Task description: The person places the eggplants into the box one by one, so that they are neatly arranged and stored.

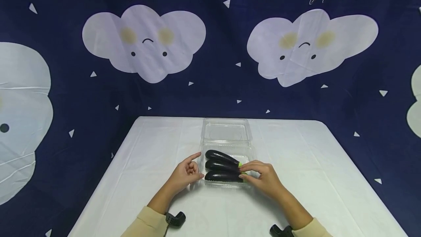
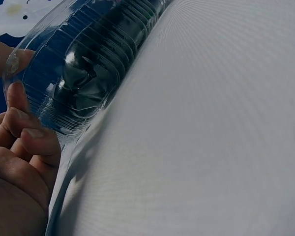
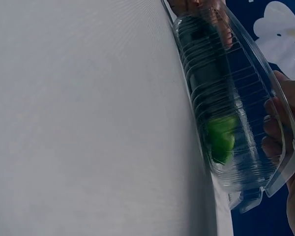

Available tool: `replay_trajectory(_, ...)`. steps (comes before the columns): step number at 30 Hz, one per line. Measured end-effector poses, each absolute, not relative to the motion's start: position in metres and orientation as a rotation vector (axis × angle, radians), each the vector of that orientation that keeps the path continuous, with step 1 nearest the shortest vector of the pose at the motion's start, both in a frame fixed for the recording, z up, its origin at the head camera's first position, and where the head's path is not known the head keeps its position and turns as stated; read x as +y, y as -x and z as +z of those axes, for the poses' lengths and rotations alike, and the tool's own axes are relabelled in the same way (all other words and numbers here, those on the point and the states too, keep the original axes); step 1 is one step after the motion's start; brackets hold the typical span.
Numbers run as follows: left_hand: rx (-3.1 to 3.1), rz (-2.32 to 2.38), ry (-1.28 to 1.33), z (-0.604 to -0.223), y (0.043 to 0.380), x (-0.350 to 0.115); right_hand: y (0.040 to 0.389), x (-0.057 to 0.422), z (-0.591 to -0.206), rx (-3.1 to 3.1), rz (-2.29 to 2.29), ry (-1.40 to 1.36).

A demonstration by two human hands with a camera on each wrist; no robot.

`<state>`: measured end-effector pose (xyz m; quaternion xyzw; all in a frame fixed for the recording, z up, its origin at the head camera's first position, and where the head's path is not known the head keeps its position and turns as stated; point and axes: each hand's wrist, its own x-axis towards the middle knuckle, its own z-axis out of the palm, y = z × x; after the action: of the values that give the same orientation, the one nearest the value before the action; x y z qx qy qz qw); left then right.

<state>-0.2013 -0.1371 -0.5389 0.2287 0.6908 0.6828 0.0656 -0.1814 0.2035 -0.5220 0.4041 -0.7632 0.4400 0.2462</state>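
Three dark, glossy eggplants [image 1: 223, 176] with green stem ends lie side by side in a clear plastic clamshell box [image 1: 227, 131], its lid folded back. My left hand [image 1: 185, 173] is at the box's left side, thumb and index finger stretched apart near the wall, the other fingers bent. In the left wrist view, its fingers [image 2: 19, 98] are beside the clear rim. Over the right wall, my right hand [image 1: 264, 178] pinches a stem end between thumb and fingertips; exact contact is partly hidden. Through the plastic, the right wrist view shows the nearest eggplant's green cap [image 3: 222, 138].
The box stands on a table with a white cloth [image 1: 158, 149]. Behind hangs a dark blue curtain [image 1: 223, 94] printed with clouds and small triangles. Dark wrist cameras [image 1: 175, 219] sit below both hands.
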Motion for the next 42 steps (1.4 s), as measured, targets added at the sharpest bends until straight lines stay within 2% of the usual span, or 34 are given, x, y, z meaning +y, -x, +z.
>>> replay_trajectory(5, 2.082, 2.057, -0.691, -0.541, 0.202, -0.135, 0.181, 0.206, -0.522, -2.033, 1.201, -1.109)
replay_trajectory(9, 2.078, 2.048, -0.72, -0.541, 0.203, -0.135, 0.181, 0.213, -0.518, -2.045, 1.216, -1.009)
replay_trajectory(13, 2.166, 2.01, -0.678, -0.538, 0.205, -0.135, 0.183, 0.227, -0.514, -2.094, 1.317, -0.787)
replay_trajectory(19, 2.39, 2.029, -0.401, -0.536, 0.219, -0.134, 0.198, 0.255, -0.522, -2.292, 1.49, -0.374)
replay_trajectory(23, 2.517, 1.975, -0.344, -0.533, 0.234, -0.131, 0.213, 0.265, -0.528, -2.462, 1.584, -0.227)
replay_trajectory(34, 2.109, 2.195, -0.166, -0.527, 0.287, -0.099, 0.245, 0.251, -0.535, -2.304, 2.166, -0.11)
replay_trajectory(42, 2.028, 2.342, -0.168, -0.529, 0.29, -0.086, 0.25, 0.241, -0.54, -2.216, 2.224, -0.228)
